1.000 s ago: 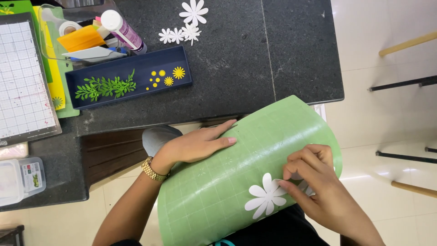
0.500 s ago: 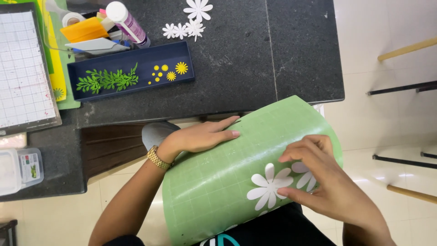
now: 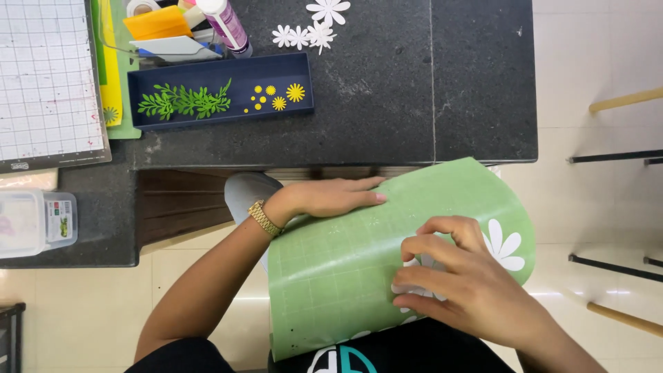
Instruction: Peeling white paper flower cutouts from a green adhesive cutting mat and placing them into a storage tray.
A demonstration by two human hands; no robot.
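A green cutting mat lies curved over my lap, just below the table's edge. My left hand, with a gold watch at the wrist, lies flat along the mat's upper edge and steadies it. My right hand rests on the mat with curled fingers pinching a white paper flower, which it mostly hides. A second white paper flower sticks to the mat beside my right fingers, near the curved right edge.
On the black stone table stands a navy tray with green paper leaves and yellow paper flowers. Behind it are white paper flowers, a glue bottle and coloured sheets. A white grid mat and a clear box lie left.
My right hand has slid up the mat and closed its fingers over one white flower. The mat has bent a little more. My left hand stays on the upper edge.
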